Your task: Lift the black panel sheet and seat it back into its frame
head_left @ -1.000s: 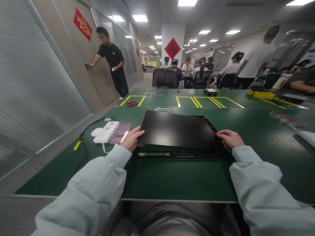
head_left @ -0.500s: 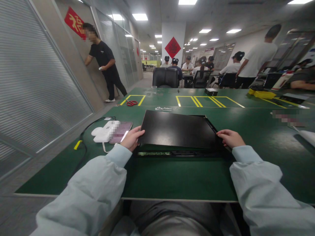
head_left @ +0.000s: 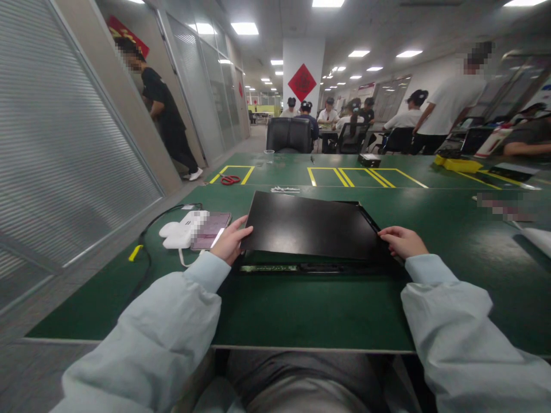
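Observation:
A flat black panel (head_left: 310,223) lies tilted over a black frame (head_left: 318,268), its left side raised. Along the frame's near edge a green circuit strip (head_left: 269,268) shows. My left hand (head_left: 230,238) grips the panel's left edge, thumb on top and fingers partly hidden. At the right side, my right hand (head_left: 402,241) is closed, its thumb and forefinger pinching the frame's right edge near the panel's corner. The frame rests on the green table (head_left: 314,321).
Left of the panel lie a phone (head_left: 215,226), a white device (head_left: 181,232) and a black cable (head_left: 150,258). Beyond are red scissors (head_left: 230,179), a small black box (head_left: 369,160) and a yellow item (head_left: 458,164). Other people sit and stand farther back.
The person in black at the left has moved farther left, into the doorway. My hands and the panel have hardly moved.

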Tool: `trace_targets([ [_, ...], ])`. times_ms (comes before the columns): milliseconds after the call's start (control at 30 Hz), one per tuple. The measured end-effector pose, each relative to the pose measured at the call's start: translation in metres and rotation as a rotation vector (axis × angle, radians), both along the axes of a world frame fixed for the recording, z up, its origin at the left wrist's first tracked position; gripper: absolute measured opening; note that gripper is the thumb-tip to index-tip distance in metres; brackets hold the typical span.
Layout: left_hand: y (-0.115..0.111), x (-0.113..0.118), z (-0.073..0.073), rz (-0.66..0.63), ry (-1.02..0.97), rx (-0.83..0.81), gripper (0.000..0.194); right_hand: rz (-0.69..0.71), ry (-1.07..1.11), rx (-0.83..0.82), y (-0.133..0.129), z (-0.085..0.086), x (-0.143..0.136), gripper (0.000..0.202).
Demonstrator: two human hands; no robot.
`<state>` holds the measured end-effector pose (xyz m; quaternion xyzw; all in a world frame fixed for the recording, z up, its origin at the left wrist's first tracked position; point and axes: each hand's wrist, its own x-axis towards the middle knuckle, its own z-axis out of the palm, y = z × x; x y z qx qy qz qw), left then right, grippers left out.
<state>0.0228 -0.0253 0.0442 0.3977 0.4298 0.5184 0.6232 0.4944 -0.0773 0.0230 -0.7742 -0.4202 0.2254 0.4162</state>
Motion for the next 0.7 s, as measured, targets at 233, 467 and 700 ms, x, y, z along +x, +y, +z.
trace_targets([
  [233,-0.005,0.002,0.005,-0.006,0.001,0.026,0.062,-0.003,-0.006,0.003,-0.001,0.001,-0.003,0.011],
  [467,-0.006,0.005,0.009,-0.021,-0.015,0.063,0.066,0.000,-0.047,-0.006,0.000,-0.003,0.002,0.014],
  [700,-0.007,0.005,0.011,-0.016,0.010,0.072,0.068,0.018,-0.042,-0.016,0.004,-0.007,0.010,0.018],
])
